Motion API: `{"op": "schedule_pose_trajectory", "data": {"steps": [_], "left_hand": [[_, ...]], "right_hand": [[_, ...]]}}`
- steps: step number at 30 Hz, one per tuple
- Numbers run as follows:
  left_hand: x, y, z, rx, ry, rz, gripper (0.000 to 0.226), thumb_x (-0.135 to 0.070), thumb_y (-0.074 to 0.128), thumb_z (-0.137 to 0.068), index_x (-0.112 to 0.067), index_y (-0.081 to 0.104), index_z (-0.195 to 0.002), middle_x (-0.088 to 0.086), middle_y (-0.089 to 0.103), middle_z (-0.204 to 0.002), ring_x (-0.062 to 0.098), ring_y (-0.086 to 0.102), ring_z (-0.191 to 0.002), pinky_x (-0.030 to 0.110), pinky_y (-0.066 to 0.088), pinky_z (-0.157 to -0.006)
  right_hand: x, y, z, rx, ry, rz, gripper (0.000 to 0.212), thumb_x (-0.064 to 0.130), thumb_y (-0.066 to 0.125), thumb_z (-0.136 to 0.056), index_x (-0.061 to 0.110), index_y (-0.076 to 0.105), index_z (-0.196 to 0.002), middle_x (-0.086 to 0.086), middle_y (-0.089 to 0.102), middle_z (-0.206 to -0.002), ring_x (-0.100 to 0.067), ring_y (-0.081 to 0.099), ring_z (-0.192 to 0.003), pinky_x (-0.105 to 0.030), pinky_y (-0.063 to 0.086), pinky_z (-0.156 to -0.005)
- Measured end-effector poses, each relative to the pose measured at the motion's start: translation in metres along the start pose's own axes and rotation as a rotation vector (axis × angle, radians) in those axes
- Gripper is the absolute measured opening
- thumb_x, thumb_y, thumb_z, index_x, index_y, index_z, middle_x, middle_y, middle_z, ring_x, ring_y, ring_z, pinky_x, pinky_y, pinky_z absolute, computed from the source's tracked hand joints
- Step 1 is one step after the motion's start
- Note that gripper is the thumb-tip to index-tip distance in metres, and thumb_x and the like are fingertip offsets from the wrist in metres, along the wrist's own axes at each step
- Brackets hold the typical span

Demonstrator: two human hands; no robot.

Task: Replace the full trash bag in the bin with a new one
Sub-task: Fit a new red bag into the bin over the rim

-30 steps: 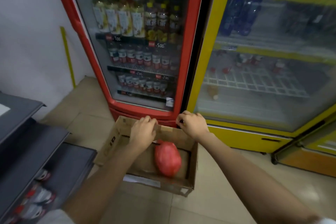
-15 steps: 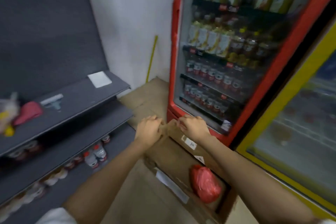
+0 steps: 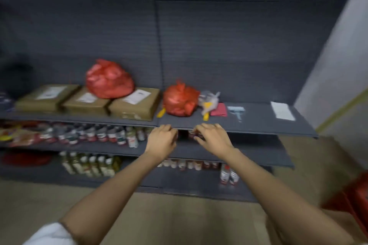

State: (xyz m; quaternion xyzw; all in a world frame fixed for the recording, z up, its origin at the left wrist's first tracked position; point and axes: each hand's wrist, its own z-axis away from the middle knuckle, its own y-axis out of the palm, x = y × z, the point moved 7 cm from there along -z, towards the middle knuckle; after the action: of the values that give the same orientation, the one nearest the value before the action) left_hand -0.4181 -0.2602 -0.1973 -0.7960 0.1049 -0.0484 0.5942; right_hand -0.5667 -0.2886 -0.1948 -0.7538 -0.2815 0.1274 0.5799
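Head view, blurred. Left hand and right hand were held out side by side before the top shelf of a dark grey rack, fingers curled; whether either grip was clenched on anything could not be told. A large tied red bag was set upon brown parcels on that shelf; a smaller tied red bag was set to its right, beside a clear wrapper. Bottles were ranged on the lower shelves
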Motion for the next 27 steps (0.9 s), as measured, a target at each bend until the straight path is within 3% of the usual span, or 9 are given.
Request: {"op": "schedule_pose_trajectory", "data": {"steps": [6,11,16,20,27], "left_hand": [[0.215,-0.053,0.092,-0.047,-0.349,-0.105,0.019,-0.017,0.065,-0.071,-0.009,0.063,-0.089,0.014,0.064,-0.086,0.035,0.061,-0.084,0.038,0.050,-0.068],[0.355,-0.078,0.205,-0.046,-0.694,-0.181,0.014,-0.016,0.062,-0.072,-0.010,0.062,-0.084,0.012,0.062,-0.084,0.035,0.059,-0.083,0.039,0.047,-0.068],[0.461,-0.094,0.301,-0.064,-0.958,-0.229,0.013,-0.017,0.061,-0.073,-0.012,0.062,-0.084,0.013,0.062,-0.085,0.035,0.059,-0.083,0.039,0.046,-0.071],[0.537,-0.111,0.346,-0.076,-1.103,-0.261,0.015,-0.011,0.072,-0.063,-0.011,0.062,-0.075,0.013,0.064,-0.076,0.036,0.062,-0.072,0.036,0.046,-0.059],[0.674,-0.123,0.410,-0.123,-1.334,-0.252,0.020,-0.019,0.061,-0.078,-0.008,0.060,-0.095,0.013,0.062,-0.099,0.035,0.056,-0.094,0.039,0.043,-0.076]], "right_hand": [[0.203,0.069,-0.140,0.041,-0.347,-0.111,0.025,0.031,0.053,-0.091,0.020,0.057,-0.113,-0.003,0.064,-0.116,-0.026,0.058,-0.110,-0.036,0.038,-0.089],[0.381,0.125,-0.206,0.084,-0.668,-0.184,0.024,0.035,0.052,-0.091,0.023,0.057,-0.112,0.000,0.065,-0.116,-0.022,0.059,-0.109,-0.035,0.039,-0.089],[0.547,0.171,-0.242,0.135,-0.923,-0.272,0.024,0.036,0.053,-0.090,0.026,0.057,-0.112,0.002,0.065,-0.112,-0.021,0.060,-0.105,-0.036,0.040,-0.088],[0.655,0.206,-0.274,0.192,-1.082,-0.298,0.023,0.034,0.053,-0.090,0.025,0.057,-0.110,0.001,0.065,-0.111,-0.021,0.060,-0.104,-0.036,0.039,-0.086],[0.815,0.265,-0.342,0.270,-1.263,-0.310,0.023,0.034,0.051,-0.092,0.024,0.056,-0.112,0.001,0.064,-0.116,-0.020,0.059,-0.109,-0.036,0.037,-0.092]]}}
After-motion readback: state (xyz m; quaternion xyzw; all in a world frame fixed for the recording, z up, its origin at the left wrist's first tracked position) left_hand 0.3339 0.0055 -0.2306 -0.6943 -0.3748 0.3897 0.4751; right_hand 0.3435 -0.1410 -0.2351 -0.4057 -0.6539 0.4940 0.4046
